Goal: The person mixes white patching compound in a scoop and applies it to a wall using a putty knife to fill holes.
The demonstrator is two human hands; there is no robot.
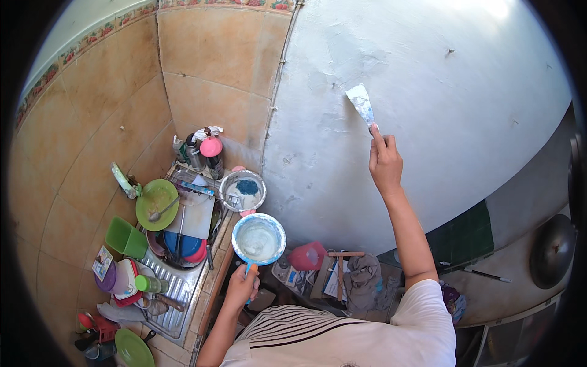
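Note:
My right hand [385, 162] is closed round the handle of a putty knife [361, 105], its blade smeared white and held up at the pale wall [428, 122]. Patches of filler and trowel marks show on the wall around the blade. Lower down, my left hand [240, 286] grips the blue handle of a dipper [259, 261]. Pale, wet-looking paste [257, 237] lies inside the dipper, and white smears coat its rim. Just beyond it, a round basin [224, 199] on the counter corner holds white stuff and a dark blue clump.
At left, a steel sink [177, 275] is crowded with dishes, among them a green plate [156, 205] and a green container [125, 237]. Bottles [212, 153] stand in the tiled corner. Cloths [362, 278] and a pink container [307, 255] lie below the wall. A dark wok [552, 251] is at right.

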